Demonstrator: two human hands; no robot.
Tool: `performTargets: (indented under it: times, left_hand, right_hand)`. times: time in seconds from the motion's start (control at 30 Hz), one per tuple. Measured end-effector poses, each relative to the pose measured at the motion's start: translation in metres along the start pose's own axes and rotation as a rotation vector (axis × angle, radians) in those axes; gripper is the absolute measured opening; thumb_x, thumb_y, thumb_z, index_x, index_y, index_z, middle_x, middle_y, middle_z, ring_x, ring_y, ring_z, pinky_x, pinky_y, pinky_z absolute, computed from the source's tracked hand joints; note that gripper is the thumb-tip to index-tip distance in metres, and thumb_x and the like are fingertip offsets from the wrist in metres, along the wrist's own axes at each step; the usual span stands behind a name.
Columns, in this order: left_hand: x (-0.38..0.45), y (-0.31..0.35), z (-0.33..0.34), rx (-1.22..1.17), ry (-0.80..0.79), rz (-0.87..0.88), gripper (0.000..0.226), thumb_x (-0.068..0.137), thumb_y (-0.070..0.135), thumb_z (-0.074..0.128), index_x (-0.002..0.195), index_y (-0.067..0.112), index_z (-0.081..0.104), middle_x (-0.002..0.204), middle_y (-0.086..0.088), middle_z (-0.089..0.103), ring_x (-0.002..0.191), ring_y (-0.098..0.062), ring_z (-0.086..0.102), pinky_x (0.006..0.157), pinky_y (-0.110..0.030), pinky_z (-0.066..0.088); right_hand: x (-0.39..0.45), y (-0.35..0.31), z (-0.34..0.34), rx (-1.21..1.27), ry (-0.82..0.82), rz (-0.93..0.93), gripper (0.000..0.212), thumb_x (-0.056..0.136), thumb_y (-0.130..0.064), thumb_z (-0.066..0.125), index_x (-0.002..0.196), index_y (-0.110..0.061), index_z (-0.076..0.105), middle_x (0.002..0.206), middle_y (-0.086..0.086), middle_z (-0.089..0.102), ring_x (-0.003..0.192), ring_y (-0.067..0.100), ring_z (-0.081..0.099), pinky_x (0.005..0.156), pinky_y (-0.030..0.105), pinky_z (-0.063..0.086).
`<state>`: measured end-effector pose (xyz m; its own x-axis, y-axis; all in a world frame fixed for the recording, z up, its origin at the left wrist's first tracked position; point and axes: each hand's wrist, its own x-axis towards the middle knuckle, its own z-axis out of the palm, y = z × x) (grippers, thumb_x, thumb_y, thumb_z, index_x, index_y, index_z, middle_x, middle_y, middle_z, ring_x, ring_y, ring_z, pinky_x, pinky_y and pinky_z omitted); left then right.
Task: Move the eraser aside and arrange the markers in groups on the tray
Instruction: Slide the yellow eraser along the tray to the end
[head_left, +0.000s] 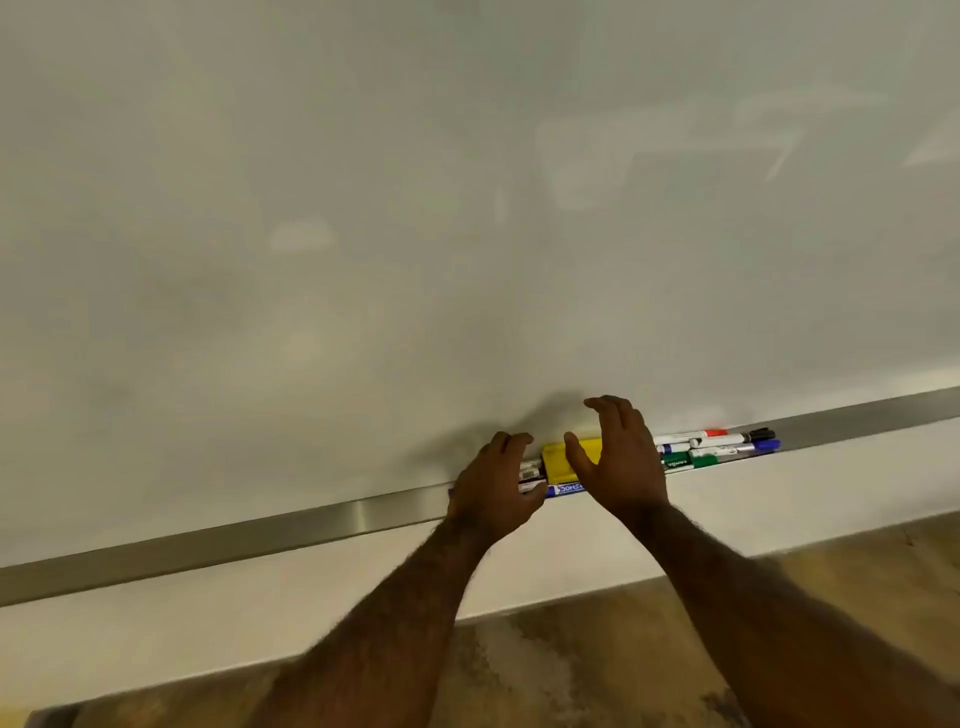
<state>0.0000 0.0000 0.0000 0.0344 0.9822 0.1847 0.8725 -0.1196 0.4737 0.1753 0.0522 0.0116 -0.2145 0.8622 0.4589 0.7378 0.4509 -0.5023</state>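
Note:
A yellow eraser lies on the metal tray under the whiteboard. My right hand hovers over its right end, fingers spread and curved, holding nothing. My left hand rests at its left end, fingers curled over a few markers; I cannot see a firm grip. A blue marker lies along the tray's front edge between my hands. To the right sits a pile of several markers with red, black, blue and green caps.
The whiteboard fills the upper view, wiped with faint smears. The tray runs left and right of the pile. Below is a white wall strip and a brown floor.

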Motion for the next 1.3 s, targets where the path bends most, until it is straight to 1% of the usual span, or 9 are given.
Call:
performTargets:
  times: [0.1,0.23,0.37,0.47,0.63,0.73,0.87,1.17,1.3]
  left_hand:
    - [0.003,0.005,0.013,-0.129,-0.03,-0.078,0.063,0.079,0.038,0.07,0.132,0.02,0.043,0.129,-0.002,0.05,0.107,-0.02,0.058,0.084,-0.03,0.052]
    - [0.01,0.009,0.033,-0.191,-0.045,-0.126,0.061,0.079,0.031,0.072,0.131,0.017,0.044,0.127,-0.005,0.05,0.108,-0.022,0.058,0.088,-0.037,0.055]
    - [0.017,0.013,0.049,-0.213,-0.016,-0.198,0.058,0.076,0.027,0.075,0.126,0.016,0.048,0.121,-0.007,0.053,0.101,-0.021,0.057,0.078,-0.023,0.045]
    - [0.021,0.016,0.057,-0.216,-0.02,-0.265,0.058,0.075,0.023,0.076,0.125,0.013,0.049,0.12,-0.008,0.054,0.101,-0.021,0.057,0.077,-0.017,0.038]
    - [0.031,0.023,0.065,-0.24,-0.005,-0.37,0.059,0.074,0.019,0.077,0.125,0.01,0.049,0.121,-0.013,0.054,0.106,-0.027,0.056,0.082,-0.024,0.043]
    - [0.034,0.025,0.068,-0.245,0.001,-0.386,0.056,0.074,0.017,0.077,0.122,0.009,0.05,0.117,-0.014,0.056,0.103,-0.029,0.057,0.084,-0.034,0.05]
    - [0.036,0.027,0.072,-0.246,0.016,-0.383,0.053,0.073,0.015,0.077,0.118,0.007,0.051,0.113,-0.014,0.057,0.1,-0.028,0.058,0.083,-0.039,0.053]
    - [0.032,0.039,0.068,-0.236,0.088,-0.37,0.068,0.073,0.02,0.078,0.131,0.013,0.044,0.121,-0.013,0.051,0.108,-0.026,0.053,0.088,-0.031,0.047]
    - [0.025,0.041,0.062,-0.238,0.152,-0.362,0.065,0.071,0.02,0.079,0.128,0.014,0.049,0.117,-0.013,0.052,0.105,-0.026,0.054,0.087,-0.028,0.045]
  right_hand:
    - [-0.006,0.018,0.0,0.005,-0.033,0.096,0.053,0.083,-0.036,0.069,0.126,-0.011,0.05,0.128,0.011,0.053,0.111,0.029,0.052,0.085,0.043,0.05]
    - [-0.015,0.044,0.005,-0.021,-0.105,0.169,0.059,0.084,-0.04,0.067,0.13,-0.009,0.046,0.131,0.012,0.051,0.114,0.029,0.05,0.088,0.043,0.049]
    - [-0.02,0.063,0.01,-0.003,-0.14,0.214,0.065,0.082,-0.043,0.069,0.131,-0.008,0.044,0.13,0.014,0.05,0.113,0.03,0.05,0.088,0.043,0.048]
    - [-0.02,0.074,0.015,0.036,-0.201,0.278,0.075,0.082,-0.048,0.068,0.138,-0.009,0.038,0.139,0.015,0.043,0.124,0.032,0.043,0.096,0.047,0.046]
    - [-0.02,0.088,0.021,0.102,-0.257,0.356,0.081,0.08,-0.052,0.068,0.14,-0.01,0.034,0.142,0.016,0.042,0.127,0.034,0.039,0.095,0.048,0.044]
    - [-0.02,0.094,0.024,0.114,-0.256,0.365,0.079,0.079,-0.052,0.069,0.137,-0.01,0.037,0.135,0.017,0.048,0.122,0.035,0.043,0.091,0.047,0.045]
    - [-0.02,0.099,0.027,0.12,-0.277,0.35,0.078,0.078,-0.051,0.07,0.135,-0.01,0.038,0.131,0.019,0.049,0.119,0.035,0.044,0.09,0.047,0.046]
    - [-0.017,0.092,0.027,0.161,-0.227,0.336,0.074,0.077,-0.051,0.072,0.133,-0.014,0.04,0.128,0.017,0.049,0.115,0.033,0.045,0.084,0.042,0.046]
    - [-0.016,0.077,0.027,0.175,-0.173,0.325,0.074,0.076,-0.05,0.072,0.133,-0.015,0.042,0.124,0.017,0.049,0.113,0.034,0.045,0.084,0.042,0.046]
